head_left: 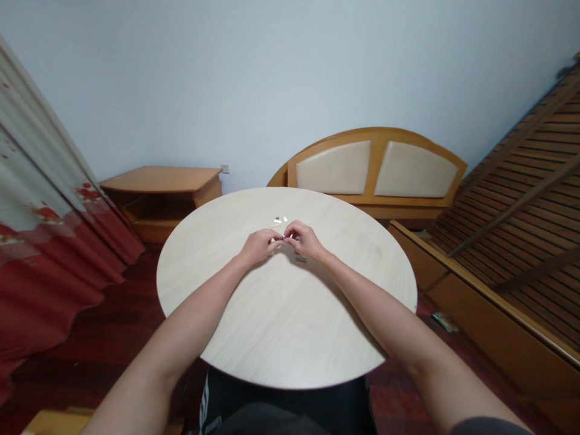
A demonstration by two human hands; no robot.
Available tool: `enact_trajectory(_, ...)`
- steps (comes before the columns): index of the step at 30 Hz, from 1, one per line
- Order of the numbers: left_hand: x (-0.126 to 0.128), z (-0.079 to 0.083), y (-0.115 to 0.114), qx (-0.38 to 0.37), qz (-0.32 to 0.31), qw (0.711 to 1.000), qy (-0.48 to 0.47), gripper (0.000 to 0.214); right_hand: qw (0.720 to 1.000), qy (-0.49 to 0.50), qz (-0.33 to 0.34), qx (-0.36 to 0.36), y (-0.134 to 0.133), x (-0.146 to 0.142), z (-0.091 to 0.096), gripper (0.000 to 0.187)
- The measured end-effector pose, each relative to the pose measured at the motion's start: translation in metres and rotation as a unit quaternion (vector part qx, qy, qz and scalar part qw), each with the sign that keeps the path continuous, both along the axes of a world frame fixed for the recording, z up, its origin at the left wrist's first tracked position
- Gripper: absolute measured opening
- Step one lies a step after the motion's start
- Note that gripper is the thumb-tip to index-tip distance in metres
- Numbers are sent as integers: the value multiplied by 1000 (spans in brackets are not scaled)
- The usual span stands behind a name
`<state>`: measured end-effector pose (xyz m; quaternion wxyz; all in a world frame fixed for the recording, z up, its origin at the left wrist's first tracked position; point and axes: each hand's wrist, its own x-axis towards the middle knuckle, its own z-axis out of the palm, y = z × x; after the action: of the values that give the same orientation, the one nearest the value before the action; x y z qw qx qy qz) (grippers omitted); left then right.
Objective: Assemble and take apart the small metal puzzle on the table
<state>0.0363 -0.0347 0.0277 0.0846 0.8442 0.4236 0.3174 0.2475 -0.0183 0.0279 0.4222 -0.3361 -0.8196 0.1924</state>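
Both my hands meet over the middle of a round pale wooden table (pixel 254 326). My left hand (pixel 259 244) and my right hand (pixel 304 240) have their fingers pinched together around a tiny object between them, too small to name. A few small light pieces (pixel 280 220) lie on the table just beyond my fingers. A small dark piece (pixel 301 260) lies under my right wrist.
A low wooden side cabinet (pixel 161 193) stands at the back left. A padded wooden headboard (pixel 376 169) leans on the wall behind the table. A slatted bed frame (pixel 512 199) stands at the right. A red and white curtain (pixel 40 241) hangs at the left.
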Motion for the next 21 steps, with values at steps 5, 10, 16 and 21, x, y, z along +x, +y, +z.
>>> enact_trajectory(5,-1,1,0,-5,11,1000,-7,18,996,-82,12,-37,-1,18,12,20)
enact_trajectory(10,-3,0,2,-14,25,999,-14,16,960,-261,13,-96,2,46,22,49)
enact_trajectory(16,-3,-1,4,-22,34,999,-16,15,937,-326,3,-125,3,48,18,48)
enact_trajectory(21,-3,-1,4,-23,35,999,-17,16,940,-307,11,-146,5,46,17,26)
